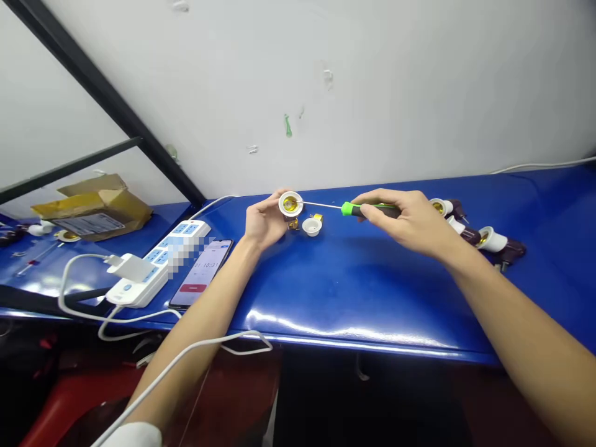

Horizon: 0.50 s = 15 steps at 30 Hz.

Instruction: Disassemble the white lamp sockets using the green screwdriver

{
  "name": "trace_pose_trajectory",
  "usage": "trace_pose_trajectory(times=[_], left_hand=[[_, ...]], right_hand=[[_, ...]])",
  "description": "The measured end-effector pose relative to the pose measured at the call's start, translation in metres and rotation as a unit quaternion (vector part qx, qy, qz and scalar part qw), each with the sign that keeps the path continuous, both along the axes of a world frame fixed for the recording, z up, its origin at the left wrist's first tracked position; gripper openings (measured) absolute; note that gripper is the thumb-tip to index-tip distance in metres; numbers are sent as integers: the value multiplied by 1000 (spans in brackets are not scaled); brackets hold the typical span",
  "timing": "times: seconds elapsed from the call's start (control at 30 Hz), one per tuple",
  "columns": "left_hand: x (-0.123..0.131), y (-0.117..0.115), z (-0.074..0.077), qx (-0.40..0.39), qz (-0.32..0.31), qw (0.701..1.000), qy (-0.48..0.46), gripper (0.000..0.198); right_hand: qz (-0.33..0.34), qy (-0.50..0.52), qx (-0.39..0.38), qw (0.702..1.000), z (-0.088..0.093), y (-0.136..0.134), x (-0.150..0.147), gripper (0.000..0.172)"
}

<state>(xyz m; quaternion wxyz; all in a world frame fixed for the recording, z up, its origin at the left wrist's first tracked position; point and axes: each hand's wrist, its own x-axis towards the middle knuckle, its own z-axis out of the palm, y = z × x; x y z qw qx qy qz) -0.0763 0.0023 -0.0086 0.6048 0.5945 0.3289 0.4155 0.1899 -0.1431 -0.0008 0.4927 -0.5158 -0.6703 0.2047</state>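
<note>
My left hand [265,222] holds a white lamp socket [290,203] with a brass centre, its open face tilted up. My right hand [403,220] is shut on a screwdriver [370,210] with a green and black handle. The screwdriver's thin metal shaft [321,204] reaches across to the socket, its tip at or very near the brass centre. Just below the socket lie a small white socket part [311,226] and small brass pieces [317,217]. Beyond my right hand, several white-and-dark-brown lamp sockets [491,239] lie in a loose row.
The blue tabletop [354,292] runs along a white wall. To the left are a white power strip [158,264], a plugged-in charger [130,267], a phone [200,273] and a cardboard box [93,208]. White cables trail over the table's front edge.
</note>
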Motion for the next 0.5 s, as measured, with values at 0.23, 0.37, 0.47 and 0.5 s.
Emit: trace_pose_trajectory(times=[0.23,0.37,0.47,0.5], left_hand=[[0,-1,-2,6,-13,999,38,36],[0,0,-4,-20,-22,1000,11,34],[0,0,-4,-58,-26,997,-35,33],[1,0,-4,-70,-27,996,-50,34]], right_hand=[[19,-58,43,997,1,0,-9,24],[29,-65,49,996,1,0,-9,24],[26,-75,55,995,2,-1,-9,25],[21,-83,55,995,2,-2,-10,26]])
